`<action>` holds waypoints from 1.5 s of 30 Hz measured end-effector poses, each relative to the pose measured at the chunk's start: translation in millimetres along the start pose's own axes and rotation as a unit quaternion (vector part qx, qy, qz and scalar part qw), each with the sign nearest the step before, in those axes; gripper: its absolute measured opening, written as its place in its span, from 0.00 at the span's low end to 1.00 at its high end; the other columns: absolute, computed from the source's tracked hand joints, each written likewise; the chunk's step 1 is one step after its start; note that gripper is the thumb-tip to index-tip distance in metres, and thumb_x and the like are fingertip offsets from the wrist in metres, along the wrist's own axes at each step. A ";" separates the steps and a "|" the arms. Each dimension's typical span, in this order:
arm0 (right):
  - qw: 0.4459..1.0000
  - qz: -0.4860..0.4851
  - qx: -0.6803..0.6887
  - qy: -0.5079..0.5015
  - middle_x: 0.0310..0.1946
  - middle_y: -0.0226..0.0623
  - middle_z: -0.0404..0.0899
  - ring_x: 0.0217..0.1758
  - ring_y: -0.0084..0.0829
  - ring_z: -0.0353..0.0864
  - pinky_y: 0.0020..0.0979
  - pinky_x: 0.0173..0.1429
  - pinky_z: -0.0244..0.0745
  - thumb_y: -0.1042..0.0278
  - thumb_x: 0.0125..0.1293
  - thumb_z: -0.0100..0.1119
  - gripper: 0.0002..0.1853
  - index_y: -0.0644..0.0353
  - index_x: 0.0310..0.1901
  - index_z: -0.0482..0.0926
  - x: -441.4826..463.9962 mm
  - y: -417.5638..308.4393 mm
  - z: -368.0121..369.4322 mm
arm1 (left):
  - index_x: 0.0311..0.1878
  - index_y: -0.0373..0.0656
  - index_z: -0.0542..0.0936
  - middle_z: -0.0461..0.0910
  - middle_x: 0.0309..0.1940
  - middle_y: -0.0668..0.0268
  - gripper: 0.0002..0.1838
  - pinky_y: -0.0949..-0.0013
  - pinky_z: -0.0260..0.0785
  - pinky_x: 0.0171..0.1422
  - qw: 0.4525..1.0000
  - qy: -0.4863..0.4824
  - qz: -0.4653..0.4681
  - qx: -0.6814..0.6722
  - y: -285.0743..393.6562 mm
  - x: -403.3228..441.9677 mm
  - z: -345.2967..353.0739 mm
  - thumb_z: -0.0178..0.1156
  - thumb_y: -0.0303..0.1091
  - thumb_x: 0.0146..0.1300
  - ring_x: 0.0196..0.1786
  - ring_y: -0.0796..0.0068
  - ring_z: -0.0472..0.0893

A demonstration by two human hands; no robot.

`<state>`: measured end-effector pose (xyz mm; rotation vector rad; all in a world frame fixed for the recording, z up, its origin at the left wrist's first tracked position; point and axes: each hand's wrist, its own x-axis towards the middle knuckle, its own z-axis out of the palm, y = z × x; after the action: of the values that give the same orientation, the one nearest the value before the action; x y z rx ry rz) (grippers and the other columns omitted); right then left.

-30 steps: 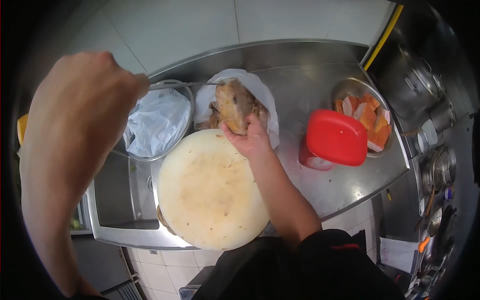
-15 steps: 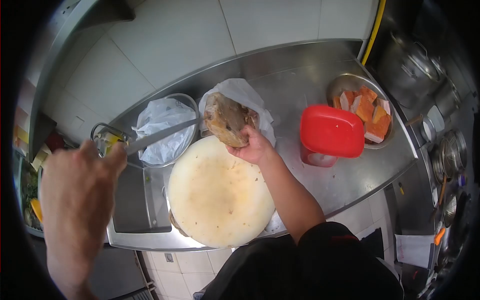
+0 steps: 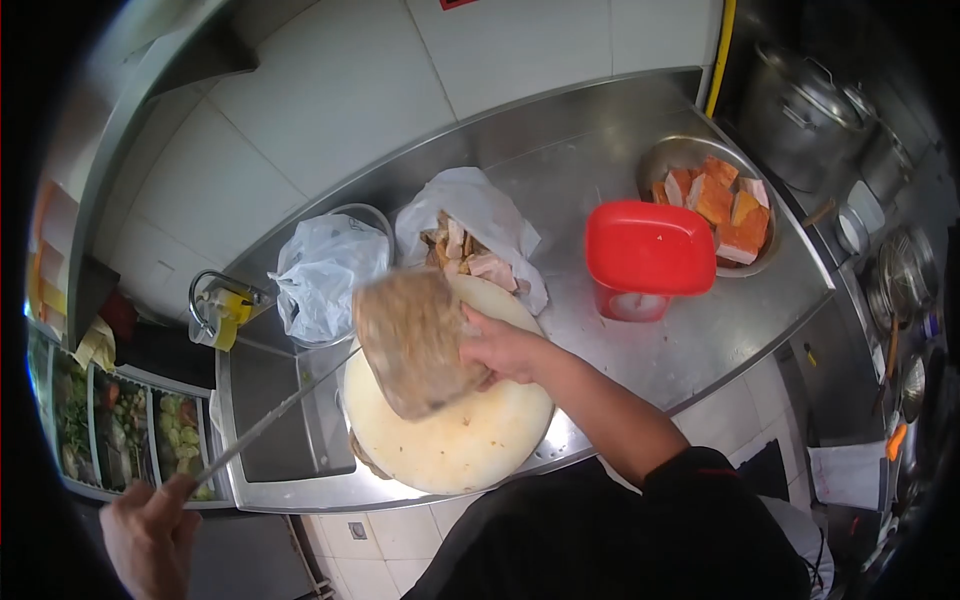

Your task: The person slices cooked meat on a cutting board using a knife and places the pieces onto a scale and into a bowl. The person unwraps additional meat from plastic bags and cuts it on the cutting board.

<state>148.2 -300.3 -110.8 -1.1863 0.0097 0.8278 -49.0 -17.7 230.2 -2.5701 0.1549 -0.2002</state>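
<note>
"What is your left hand [image 3: 150,540] doing?"

"It is shut tight around the end of a long knife [image 3: 270,415]; it is low and off to the left; the blade slants up to the left edge of the big lump of meat [image 3: 412,345]; I cannot tell if the tip touches it."

"And your right hand [image 3: 505,350]?"

"It holds the meat by its right side; some of my fingers are hidden, so I cannot tell how wide they are; the meat is blurry and brown; it is over the top part of the round board [image 3: 450,445]."

"What is near it?"

"A white bag [image 3: 515,225] is just behind the board; it is open, and cut bits of meat [image 3: 455,245] show inside; left of that, a bowl [image 3: 375,220] has a pale plastic bag [image 3: 330,270] in it; the sink [image 3: 270,430] is left of the board."

"What about the other side?"

"The red scale [image 3: 650,250] stands on the metal table [image 3: 570,170], to the right of the white bag; just past it is a metal bowl [image 3: 675,150] with orange and pink chunks [image 3: 718,205] in it."
</note>
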 end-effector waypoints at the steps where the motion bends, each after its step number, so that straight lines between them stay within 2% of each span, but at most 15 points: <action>1: 0.994 -0.005 -0.109 0.025 0.64 0.45 0.74 0.60 0.42 0.79 0.51 0.55 0.81 0.64 0.64 0.61 0.47 0.50 0.82 0.49 -13.2 -9.6 6.8 | 0.40 0.44 0.85 0.79 0.22 0.61 0.16 0.61 0.69 0.28 1.000 -0.002 -0.003 -0.026 -2.6 -9.6 3.4 0.71 0.20 0.44 0.23 0.65 0.79; 3: 0.904 -0.082 -0.403 0.115 0.67 0.54 0.74 0.58 0.43 0.83 0.43 0.57 0.80 0.58 0.64 0.65 0.45 0.68 0.77 0.56 -8.9 2.9 7.1 | 0.43 0.42 0.87 0.80 0.23 0.57 0.21 0.59 0.71 0.30 0.990 -0.023 -0.039 -0.132 -10.2 -24.7 29.1 0.70 0.19 0.40 0.25 0.61 0.81; 9: 0.905 -0.058 -0.366 0.210 0.59 0.65 0.78 0.60 0.50 0.82 0.39 0.65 0.75 0.47 0.61 0.69 0.47 0.71 0.73 0.62 -15.3 -28.0 -18.7 | 0.43 0.34 0.85 0.81 0.24 0.53 0.18 0.63 0.73 0.35 0.915 -0.099 -0.121 -0.373 -6.8 -69.0 128.1 0.72 0.21 0.44 0.26 0.62 0.82; 11: 0.722 -0.185 -0.459 0.483 0.56 0.65 0.79 0.60 0.50 0.82 0.42 0.63 0.77 0.47 0.63 0.70 0.44 0.76 0.68 0.67 -3.0 -18.3 -38.6 | 0.45 0.33 0.86 0.81 0.21 0.57 0.18 0.67 0.73 0.34 0.880 -0.097 -0.152 -0.439 5.2 -92.8 166.3 0.73 0.22 0.48 0.24 0.74 0.79; 13: 0.638 -0.155 -0.469 0.591 0.54 0.62 0.80 0.56 0.50 0.84 0.42 0.61 0.79 0.48 0.66 0.66 0.37 0.75 0.63 0.72 40.9 14.1 -70.4 | 0.50 0.34 0.87 0.84 0.23 0.61 0.18 0.69 0.75 0.35 0.819 -0.168 -0.236 -0.494 24.5 -104.7 180.4 0.73 0.21 0.53 0.27 0.75 0.82; 15: 0.731 -0.113 -0.368 0.563 0.54 0.59 0.80 0.56 0.50 0.84 0.44 0.61 0.80 0.50 0.70 0.61 0.32 0.75 0.60 0.73 83.6 39.6 -111.3 | 0.51 0.34 0.87 0.82 0.22 0.68 0.17 0.72 0.74 0.34 0.755 -0.205 -0.294 -0.549 45.8 -115.3 201.6 0.73 0.23 0.57 0.27 0.82 0.79; 17: 0.927 -0.042 -0.127 0.350 0.56 0.56 0.79 0.60 0.49 0.82 0.47 0.62 0.80 0.53 0.75 0.54 0.29 0.75 0.61 0.72 107.5 52.0 -145.3 | 0.54 0.36 0.86 0.79 0.22 0.72 0.17 0.74 0.70 0.30 0.710 -0.229 -0.309 -0.590 64.5 -120.9 222.4 0.72 0.26 0.61 0.25 0.86 0.76; 19: 0.952 -0.018 -0.024 0.303 0.59 0.53 0.77 0.64 0.51 0.79 0.52 0.65 0.78 0.57 0.77 0.47 0.26 0.73 0.64 0.69 99.4 22.0 -137.7 | 0.53 0.35 0.86 0.78 0.21 0.72 0.16 0.74 0.69 0.29 0.711 -0.239 -0.313 -0.583 78.6 -121.8 236.4 0.72 0.27 0.62 0.23 0.84 0.75; 25: 0.830 -0.196 0.485 0.192 0.61 0.50 0.75 0.65 0.51 0.76 0.64 0.70 0.72 0.65 0.79 0.37 0.20 0.64 0.64 0.70 88.9 -60.9 -125.2 | 0.52 0.34 0.85 0.77 0.21 0.71 0.15 0.72 0.69 0.28 0.693 -0.224 -0.314 -0.609 95.7 -104.9 248.0 0.72 0.29 0.63 0.23 0.82 0.75; 28: 0.799 -0.268 0.471 0.260 0.63 0.52 0.73 0.67 0.51 0.74 0.64 0.73 0.69 0.64 0.80 0.34 0.20 0.64 0.64 0.69 71.3 -47.8 -114.0 | 0.53 0.34 0.85 0.77 0.22 0.70 0.16 0.72 0.70 0.28 0.675 -0.207 -0.313 -0.635 98.3 -102.8 254.7 0.71 0.29 0.63 0.23 0.82 0.75; 29: 0.789 -0.258 0.474 0.293 0.46 0.48 0.75 0.52 0.46 0.78 0.70 0.64 0.72 0.71 0.74 0.41 0.13 0.64 0.55 0.71 62.1 -42.5 -106.7 | 0.53 0.34 0.85 0.78 0.22 0.70 0.16 0.72 0.70 0.28 0.668 -0.200 -0.313 -0.645 98.8 -102.0 257.1 0.71 0.29 0.63 0.23 0.82 0.75; 37: 0.899 -0.185 0.166 0.360 0.55 0.46 0.75 0.61 0.45 0.74 0.47 0.70 0.70 0.63 0.70 0.62 0.26 0.67 0.65 0.70 -2.7 29.9 -64.5 | 0.59 0.37 0.83 0.78 0.21 0.68 0.19 0.70 0.72 0.32 0.690 -0.170 -0.294 -0.639 97.2 -101.1 264.2 0.68 0.32 0.67 0.24 0.79 0.78; 39: 0.833 -0.193 -0.143 0.499 0.60 0.48 0.73 0.65 0.46 0.72 0.43 0.71 0.68 0.62 0.66 0.68 0.32 0.68 0.67 0.70 -17.5 50.1 -41.7 | 0.59 0.37 0.83 0.79 0.21 0.66 0.18 0.69 0.72 0.32 0.712 -0.155 -0.284 -0.623 96.2 -101.3 261.1 0.68 0.33 0.68 0.24 0.78 0.79; 42: 0.813 -0.237 -0.457 0.273 0.66 0.52 0.68 0.69 0.49 0.67 0.44 0.72 0.67 0.61 0.60 0.72 0.35 0.69 0.66 0.71 -65.5 29.7 20.5 | 0.57 0.37 0.82 0.80 0.23 0.58 0.17 0.65 0.73 0.34 0.743 -0.145 -0.262 -0.599 99.0 -95.0 251.8 0.67 0.33 0.69 0.25 0.66 0.81; 45: 0.726 -0.304 -0.562 0.252 0.61 0.57 0.74 0.65 0.53 0.73 0.45 0.68 0.70 0.62 0.58 0.71 0.33 0.68 0.64 0.74 -44.0 9.9 30.5 | 0.57 0.38 0.82 0.82 0.27 0.51 0.17 0.59 0.75 0.39 0.759 -0.135 -0.245 -0.588 104.4 -85.4 248.6 0.66 0.33 0.68 0.31 0.53 0.84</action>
<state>98.8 -298.9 -88.0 -2.3603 -0.4810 -0.2256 -96.8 36.5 -43.2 -3.8056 -0.7675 0.1628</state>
